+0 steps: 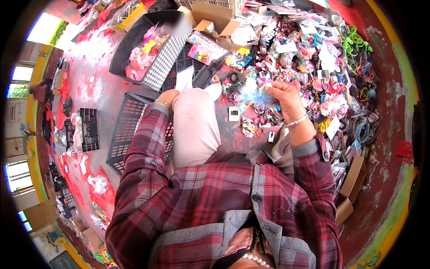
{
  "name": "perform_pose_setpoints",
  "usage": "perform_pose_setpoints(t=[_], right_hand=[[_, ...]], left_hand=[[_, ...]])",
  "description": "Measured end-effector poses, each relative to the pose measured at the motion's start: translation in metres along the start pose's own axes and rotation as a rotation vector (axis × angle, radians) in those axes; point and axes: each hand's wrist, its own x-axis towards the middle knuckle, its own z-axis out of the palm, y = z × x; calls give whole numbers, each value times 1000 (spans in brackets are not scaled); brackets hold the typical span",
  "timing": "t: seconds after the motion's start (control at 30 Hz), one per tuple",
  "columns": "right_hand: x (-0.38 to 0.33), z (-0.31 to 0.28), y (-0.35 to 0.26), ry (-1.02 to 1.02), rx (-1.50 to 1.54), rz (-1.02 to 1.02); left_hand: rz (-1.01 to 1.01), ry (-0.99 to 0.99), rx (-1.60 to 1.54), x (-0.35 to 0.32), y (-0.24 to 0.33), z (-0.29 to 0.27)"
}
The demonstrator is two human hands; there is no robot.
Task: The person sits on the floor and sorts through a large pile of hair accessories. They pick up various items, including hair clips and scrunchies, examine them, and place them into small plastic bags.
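Note:
My right hand [286,98] is closed in a pinch on a fluffy pale-blue hair tie [255,95], held above the near edge of a big heap of hair accessories [304,67]. The fluff hides what lies just under it. My left hand [169,97] rests beside my raised knee [195,116], its fingers mostly hidden behind the leg. Just beyond it stands a whitish flat piece [184,79]; whether the hand touches it I cannot tell. Small carded items [234,113] and scrunchies [249,127] lie below the fluffy piece.
A black bin with a houndstooth side [165,62] holds pink and yellow pieces. Dark plastic crates stand at my left [123,130] and farther off [89,130]. An opened cardboard box [215,22] sits at the far side, another carton [351,184] at the right by the wall.

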Motion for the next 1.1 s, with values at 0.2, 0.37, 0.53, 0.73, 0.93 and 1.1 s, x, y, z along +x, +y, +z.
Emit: perform_pose_setpoints(t=[0.2,0.37,0.53,0.73,0.93,1.1], right_hand=[[-6,-6,1,-7,-19,-20],[-7,-6,0,22,7,-10],[-2,1,3,-16,-31,43],[2,3,2,7,-36,49],[7,9,10,-9,-85,77],[9,10,8,9,-93,78]], left_hand=[[-6,-64,13,-16,17,-4],[-73,156,-44,-1,14,-2],[-125,341,-212,15,-5,19],[-16,262,117,30,27,-19],[26,166,-29,37,25,-63],[17,63,-309,33,25,-75]])
